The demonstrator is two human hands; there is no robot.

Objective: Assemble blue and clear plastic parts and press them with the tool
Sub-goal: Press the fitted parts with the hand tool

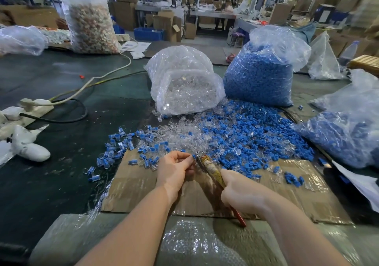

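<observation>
- Blue parts (242,134): matt, opaque plastic.
- Clear parts (180,136): glossy, see-through plastic.
- Bags (184,76): thin, crinkled, shiny film.
- Cardboard sheet (135,185): rough brown, taped glossy in places.
- Tool (213,173): worn tape wrapping, red plastic handle end.
- Worktop (61,163): dark, dull matting.

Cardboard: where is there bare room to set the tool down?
Cardboard is bare left of the left hand, and right of the right hand below the parts pile. Ahead of both hands it's crowded.

Small blue part (193,156) pinched at tool (211,170) tip, loose blue-and-clear parts pile (235,136) just beyond
</observation>
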